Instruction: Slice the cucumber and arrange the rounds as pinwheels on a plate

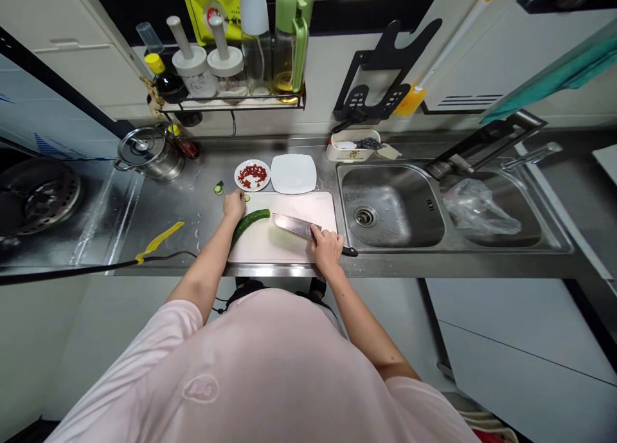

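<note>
My right hand (328,251) is closed round the black handle of a kitchen knife (295,226), its index finger along the blade. The broad blade lies low over the right half of a white cutting board (284,253), pointing left. A green cucumber (251,218) rests on the board's left part, its lower end partly behind my left arm. My left hand (234,205) is at the board's upper left corner with its fingers curled together. Right beside those fingers is a small cucumber piece (247,197); whether they grip anything is hidden. More cucumber ends (218,188) lie on the steel counter.
Behind the board stand a plate of chopped red pieces (252,175) and a square white plate (294,173). A steel pot (150,152) is at left, near a yellow strip (159,242). At right is a double sink (393,205) with a plastic bag (479,208).
</note>
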Tool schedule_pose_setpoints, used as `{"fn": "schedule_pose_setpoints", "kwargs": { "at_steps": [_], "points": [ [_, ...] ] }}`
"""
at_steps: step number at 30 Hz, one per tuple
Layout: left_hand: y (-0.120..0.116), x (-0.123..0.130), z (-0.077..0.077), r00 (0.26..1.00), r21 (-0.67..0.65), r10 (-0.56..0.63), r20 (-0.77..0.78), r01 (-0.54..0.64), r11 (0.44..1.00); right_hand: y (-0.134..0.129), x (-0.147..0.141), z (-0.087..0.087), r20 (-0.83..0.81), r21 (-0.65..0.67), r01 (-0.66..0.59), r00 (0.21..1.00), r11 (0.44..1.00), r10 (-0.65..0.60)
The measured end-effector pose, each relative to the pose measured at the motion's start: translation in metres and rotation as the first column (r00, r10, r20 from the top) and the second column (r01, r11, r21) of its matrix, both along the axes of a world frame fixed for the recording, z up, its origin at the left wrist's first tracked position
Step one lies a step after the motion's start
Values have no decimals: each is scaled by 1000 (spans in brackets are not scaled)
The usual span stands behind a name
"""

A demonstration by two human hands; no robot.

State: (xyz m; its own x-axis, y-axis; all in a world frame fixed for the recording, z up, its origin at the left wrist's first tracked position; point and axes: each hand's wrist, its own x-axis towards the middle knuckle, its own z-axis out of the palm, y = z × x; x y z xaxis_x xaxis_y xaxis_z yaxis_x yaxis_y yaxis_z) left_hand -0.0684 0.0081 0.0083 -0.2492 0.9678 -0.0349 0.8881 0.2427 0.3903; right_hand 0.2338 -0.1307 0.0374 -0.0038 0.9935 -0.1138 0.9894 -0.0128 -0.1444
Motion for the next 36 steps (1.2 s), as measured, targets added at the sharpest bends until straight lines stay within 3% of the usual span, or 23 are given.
{"fn": "schedule_pose_setpoints", "kwargs": {
  "at_steps": [10, 13, 16, 20, 25, 29, 36],
  "points": [
    [-3, 2, 6, 999, 14, 37, 11, -37, 999, -3, -3, 3, -42, -1, 19, 999, 1000, -19],
    [-9, 2, 12, 993, 71, 96, 73, -101, 992, -3, -4, 3, -132, 7, 63, 989, 998, -62],
    [-19, 6, 20, 985, 128, 81, 150, -101, 987, 0, -5, 2, -312, -9, 126, 942, 992, -122],
    [-41, 22, 26, 980, 198, -84, 180, 48, 979, 5, -10, 2, -529, -54, 174, 830, 983, -176],
    [-69, 45, 26, 936, 248, -322, 145, 280, 927, 11, -22, 6, -623, -54, 181, 763, 982, -175],
    [-77, 51, 22, 916, 227, -378, 132, 343, 911, 13, -32, 10, -665, -53, 150, 732, 987, -147],
    [-75, 50, 15, 926, 202, -364, 96, 340, 919, 13, -49, 12, -702, -55, 97, 704, 994, -107]
  ]
}}
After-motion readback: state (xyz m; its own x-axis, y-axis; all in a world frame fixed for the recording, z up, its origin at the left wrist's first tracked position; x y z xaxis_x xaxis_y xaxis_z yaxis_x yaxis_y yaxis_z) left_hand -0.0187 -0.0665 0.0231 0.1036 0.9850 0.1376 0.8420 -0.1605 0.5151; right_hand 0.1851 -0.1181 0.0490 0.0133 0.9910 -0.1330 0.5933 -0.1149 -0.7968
